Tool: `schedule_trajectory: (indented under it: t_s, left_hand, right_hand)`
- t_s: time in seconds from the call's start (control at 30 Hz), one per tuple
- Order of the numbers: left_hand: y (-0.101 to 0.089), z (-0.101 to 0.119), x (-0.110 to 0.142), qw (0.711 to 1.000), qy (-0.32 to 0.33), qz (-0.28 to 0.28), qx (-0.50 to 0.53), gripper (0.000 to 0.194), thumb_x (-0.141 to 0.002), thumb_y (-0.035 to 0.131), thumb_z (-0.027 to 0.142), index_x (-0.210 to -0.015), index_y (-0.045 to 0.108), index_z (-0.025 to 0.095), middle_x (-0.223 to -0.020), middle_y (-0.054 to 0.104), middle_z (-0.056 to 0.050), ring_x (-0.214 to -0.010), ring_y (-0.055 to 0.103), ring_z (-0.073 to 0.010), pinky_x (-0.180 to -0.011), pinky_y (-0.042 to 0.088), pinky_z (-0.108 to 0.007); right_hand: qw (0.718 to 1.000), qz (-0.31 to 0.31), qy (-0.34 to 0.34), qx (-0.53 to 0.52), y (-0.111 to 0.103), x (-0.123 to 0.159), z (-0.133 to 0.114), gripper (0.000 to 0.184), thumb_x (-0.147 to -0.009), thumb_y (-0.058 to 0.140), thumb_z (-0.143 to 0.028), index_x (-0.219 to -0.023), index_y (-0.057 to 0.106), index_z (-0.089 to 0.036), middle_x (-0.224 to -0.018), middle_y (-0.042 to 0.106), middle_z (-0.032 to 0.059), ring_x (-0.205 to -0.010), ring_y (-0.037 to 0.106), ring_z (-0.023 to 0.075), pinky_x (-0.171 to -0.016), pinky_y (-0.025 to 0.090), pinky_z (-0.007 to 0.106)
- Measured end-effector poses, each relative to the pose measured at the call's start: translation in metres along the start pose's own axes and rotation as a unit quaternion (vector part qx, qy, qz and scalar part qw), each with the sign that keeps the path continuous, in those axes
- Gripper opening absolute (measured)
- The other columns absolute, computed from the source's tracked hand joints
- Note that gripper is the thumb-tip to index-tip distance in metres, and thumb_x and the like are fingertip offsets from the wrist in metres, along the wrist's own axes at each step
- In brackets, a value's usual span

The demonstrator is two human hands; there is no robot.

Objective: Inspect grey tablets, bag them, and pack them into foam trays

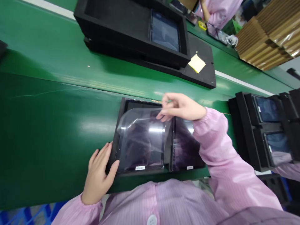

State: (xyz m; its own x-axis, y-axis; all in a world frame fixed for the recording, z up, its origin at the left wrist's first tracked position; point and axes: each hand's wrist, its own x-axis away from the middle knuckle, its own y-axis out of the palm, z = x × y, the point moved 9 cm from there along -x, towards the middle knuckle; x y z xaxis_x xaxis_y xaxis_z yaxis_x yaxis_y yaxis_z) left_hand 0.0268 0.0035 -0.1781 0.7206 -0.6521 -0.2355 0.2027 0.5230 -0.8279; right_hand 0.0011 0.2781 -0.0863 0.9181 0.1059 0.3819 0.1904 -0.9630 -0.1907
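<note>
A black foam tray (168, 150) lies in front of me with two dark-screened tablets side by side, a left tablet (142, 151) and a right tablet (184, 147). Each carries a small white label at its near edge. My right hand (179, 107), slightly blurred, pinches the far right part of a clear plastic film (134, 120). That film is curled up over the left tablet's far half; whether its near edge touches the screen I cannot tell. At the tray's near left side, my left hand (99, 173) grips the edge, thumb on top and fingers along the side.
Across the green bench (58, 125) stands a larger black foam tray (122, 37) holding a tablet, beside a yellow sticky note (197, 63). More tablets sit in foam trays (248, 131) at right. Cardboard (264, 43) is stacked behind, near another person's pink sleeve (221, 14).
</note>
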Motion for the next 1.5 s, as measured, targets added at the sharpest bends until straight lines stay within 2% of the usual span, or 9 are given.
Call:
schedule_trajectory:
  t_s: [0.07, 0.17, 0.27, 0.47, 0.73, 0.87, 1.03, 1.17, 1.5]
  left_hand:
    - [-0.002, 0.0, -0.001, 1.0, 0.002, 0.01, -0.011, 0.068, -0.101, 0.044, 0.027, -0.16, 0.013, 0.038, -0.135, 0.068, -0.012, -0.119, 0.068, -0.0327, -0.101, 0.053, -0.054]
    - [-0.004, 0.001, -0.002, 1.0, 0.004, 0.012, -0.02, 0.069, -0.1, 0.047, 0.029, -0.16, 0.014, 0.039, -0.133, 0.068, -0.012, -0.116, 0.07, -0.0326, -0.099, 0.056, -0.056]
    - [-0.003, -0.001, -0.001, 1.0, -0.006, 0.014, -0.023, 0.07, -0.1, 0.049, 0.027, -0.159, 0.014, 0.042, -0.139, 0.065, -0.01, -0.117, 0.069, -0.0311, -0.101, 0.055, -0.055]
    - [-0.003, 0.001, 0.0, 0.999, -0.007, 0.019, -0.049, 0.071, -0.099, 0.052, 0.026, -0.16, 0.019, 0.037, -0.134, 0.068, -0.013, -0.12, 0.067, -0.0341, -0.103, 0.053, -0.058]
    - [-0.022, 0.051, -0.009, 0.982, 0.081, 0.049, -0.163, 0.084, -0.094, 0.055, 0.014, -0.161, 0.009, 0.035, -0.147, 0.056, -0.019, -0.127, 0.06, -0.0443, -0.103, 0.047, -0.068]
    - [0.011, 0.088, -0.017, 0.976, 0.163, -0.025, -0.141, 0.077, -0.094, 0.046, 0.008, -0.162, 0.014, 0.028, -0.144, 0.059, -0.02, -0.126, 0.063, -0.0386, -0.108, 0.045, -0.062]
    - [0.058, 0.127, -0.032, 0.981, 0.175, -0.059, -0.053, 0.055, -0.098, 0.039, 0.016, -0.152, 0.043, 0.018, -0.149, 0.054, -0.021, -0.136, 0.054, -0.036, -0.115, 0.039, -0.057]
    - [0.076, 0.152, -0.041, 0.984, 0.164, -0.052, -0.05, 0.055, -0.1, 0.036, 0.024, -0.153, 0.04, 0.011, -0.148, 0.055, -0.021, -0.137, 0.053, -0.0366, -0.116, 0.035, -0.059]
    - [0.085, 0.168, -0.042, 0.983, 0.157, -0.048, -0.083, 0.073, -0.096, 0.038, 0.047, -0.151, 0.035, -0.002, -0.152, 0.046, -0.031, -0.141, 0.048, -0.0415, -0.114, 0.036, -0.06]
  right_hand:
    - [0.995, 0.03, 0.004, 0.092, 0.003, -0.018, -0.009, 0.033, -0.082, 0.065, -0.002, -0.071, 0.044, -0.023, -0.054, 0.069, -0.008, -0.042, 0.065, 0.0109, -0.052, 0.057, 0.021]
    - [0.993, 0.008, 0.002, 0.115, 0.022, -0.036, -0.021, 0.029, -0.084, 0.06, 0.003, -0.082, 0.048, -0.023, -0.046, 0.062, -0.0135, -0.038, 0.062, 0.011, -0.048, 0.054, 0.019]
    - [0.999, -0.015, 0.001, -0.03, 0.038, -0.051, -0.021, 0.024, -0.095, 0.054, -0.008, -0.112, 0.054, -0.025, -0.052, 0.067, -0.0118, -0.053, 0.072, 0.0157, -0.053, 0.059, 0.022]
    - [0.961, 0.123, 0.094, -0.229, 0.014, -0.065, 0.033, 0.035, -0.1, 0.039, -0.007, -0.132, 0.05, -0.016, -0.059, 0.069, -0.0129, -0.062, 0.074, 0.0098, -0.075, 0.063, 0.025]
    - [0.926, 0.277, 0.003, -0.258, -0.056, 0.023, 0.054, 0.028, -0.095, 0.052, -0.018, -0.123, 0.052, -0.023, -0.082, 0.076, -0.0115, -0.071, 0.073, 0.0068, -0.083, 0.059, 0.023]
    - [0.904, 0.398, -0.109, -0.11, -0.08, 0.102, 0.075, 0.036, -0.087, 0.058, -0.041, -0.119, 0.056, -0.024, -0.097, 0.078, 0.0, -0.081, 0.076, 0.0169, -0.084, 0.06, 0.033]
    - [0.85, 0.5, -0.03, 0.165, -0.09, 0.164, 0.129, 0.034, -0.091, 0.048, -0.041, -0.111, 0.065, -0.02, -0.109, 0.074, 0.014, -0.105, 0.07, 0.0293, -0.097, 0.054, 0.051]
    - [0.83, 0.51, 0.004, 0.226, -0.103, 0.169, 0.149, 0.031, -0.085, 0.057, -0.03, -0.112, 0.07, -0.022, -0.118, 0.07, 0.0142, -0.119, 0.06, 0.0328, -0.112, 0.04, 0.058]
    - [0.867, 0.433, -0.032, 0.245, -0.107, 0.137, 0.126, 0.012, -0.088, 0.057, -0.02, -0.084, 0.067, -0.025, -0.12, 0.071, 0.0111, -0.124, 0.059, 0.0288, -0.116, 0.04, 0.052]
